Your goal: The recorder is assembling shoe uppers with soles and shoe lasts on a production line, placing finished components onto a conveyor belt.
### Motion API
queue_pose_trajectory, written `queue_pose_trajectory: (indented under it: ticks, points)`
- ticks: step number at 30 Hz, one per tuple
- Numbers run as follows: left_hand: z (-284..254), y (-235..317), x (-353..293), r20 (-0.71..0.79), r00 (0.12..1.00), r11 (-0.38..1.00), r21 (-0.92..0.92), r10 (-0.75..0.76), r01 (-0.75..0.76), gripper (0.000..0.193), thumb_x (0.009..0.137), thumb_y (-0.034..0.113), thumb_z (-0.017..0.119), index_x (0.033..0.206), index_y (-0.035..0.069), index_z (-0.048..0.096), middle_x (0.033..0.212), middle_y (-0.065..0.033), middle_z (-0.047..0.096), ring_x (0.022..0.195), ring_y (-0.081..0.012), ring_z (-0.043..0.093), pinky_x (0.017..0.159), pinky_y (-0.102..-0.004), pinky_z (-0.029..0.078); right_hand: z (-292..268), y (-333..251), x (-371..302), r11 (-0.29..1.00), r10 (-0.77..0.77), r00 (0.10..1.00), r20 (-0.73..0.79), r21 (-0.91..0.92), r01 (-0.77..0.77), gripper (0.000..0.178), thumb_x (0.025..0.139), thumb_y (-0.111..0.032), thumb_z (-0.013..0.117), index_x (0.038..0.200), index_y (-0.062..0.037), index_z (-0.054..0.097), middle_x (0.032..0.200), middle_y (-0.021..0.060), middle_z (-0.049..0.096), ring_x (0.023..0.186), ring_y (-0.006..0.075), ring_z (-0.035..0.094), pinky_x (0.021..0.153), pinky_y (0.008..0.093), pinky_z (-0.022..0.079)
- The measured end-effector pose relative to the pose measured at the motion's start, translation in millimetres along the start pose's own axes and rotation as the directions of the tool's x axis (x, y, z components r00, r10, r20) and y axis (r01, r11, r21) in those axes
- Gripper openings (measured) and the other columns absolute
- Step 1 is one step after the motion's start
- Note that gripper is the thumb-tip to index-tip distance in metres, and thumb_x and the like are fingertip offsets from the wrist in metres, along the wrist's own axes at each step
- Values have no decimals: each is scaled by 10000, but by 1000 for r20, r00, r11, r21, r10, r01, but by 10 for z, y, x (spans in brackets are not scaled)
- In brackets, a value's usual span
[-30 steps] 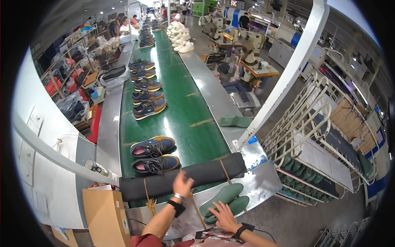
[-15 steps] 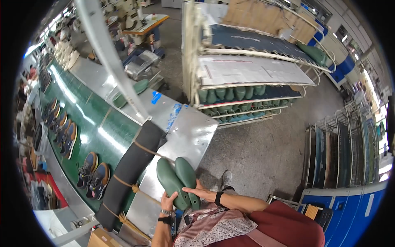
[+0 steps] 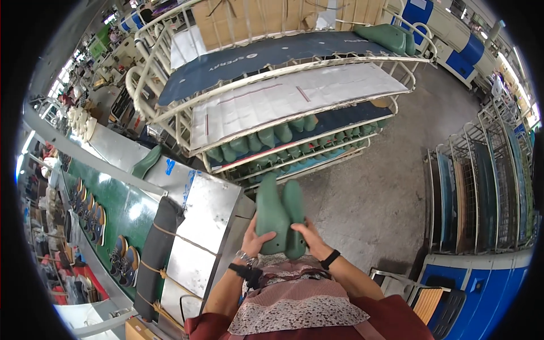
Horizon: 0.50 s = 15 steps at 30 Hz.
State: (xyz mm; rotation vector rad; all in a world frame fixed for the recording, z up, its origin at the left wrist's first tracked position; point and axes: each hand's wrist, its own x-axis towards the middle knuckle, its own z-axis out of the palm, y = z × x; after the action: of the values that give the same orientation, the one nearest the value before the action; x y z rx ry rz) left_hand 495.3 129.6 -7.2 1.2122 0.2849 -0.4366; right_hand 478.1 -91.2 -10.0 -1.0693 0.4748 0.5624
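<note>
Both hands are gripping a pair of green shoe lasts (image 3: 279, 218) side by side, left hand (image 3: 256, 240) cupping the heel end from the left, right hand (image 3: 309, 238) closing on it from the right. Half a second ago the lasts were just above the steel table end (image 3: 198, 221); now they are lifted clear, in front of the chest, over the concrete floor (image 3: 368, 192). Beyond them, the tiered rack (image 3: 283, 90) holding more green lasts is now filling the view ahead.

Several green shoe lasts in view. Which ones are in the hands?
The pair of green lasts side by side in front of the chest, left hand and right hand gripping their lower ends. Others sit on the rack.
</note>
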Motion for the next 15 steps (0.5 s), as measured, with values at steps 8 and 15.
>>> queue_pose_trajectory:
  ticks: [8, 15]
  points:
    - [1193, 87, 1775, 310, 944, 827, 499, 111, -261, 1041, 721, 145, 859, 1593, 63, 297, 1451, -172, 564, 1291, -266, 584, 1072, -348, 465, -1153, -1297, 455, 973, -215, 874, -435, -17, 231, 967, 789, -339, 772, 1524, 83, 306, 1394, 235, 538, 1251, 309, 564, 1022, 402, 471]
    - [2243, 580, 3175, 327, 929, 457, 809, 172, -370, 1081, 728, 368, 816, 1602, 75, 250, 1316, -211, 652, 1149, -355, 660, 954, -415, 540, -1973, -2534, 1528, 918, -337, 781, -526, -367, 149, 941, 810, -372, 765, 1512, 87, 338, 1404, 247, 527, 1257, 332, 558, 1023, 401, 469]
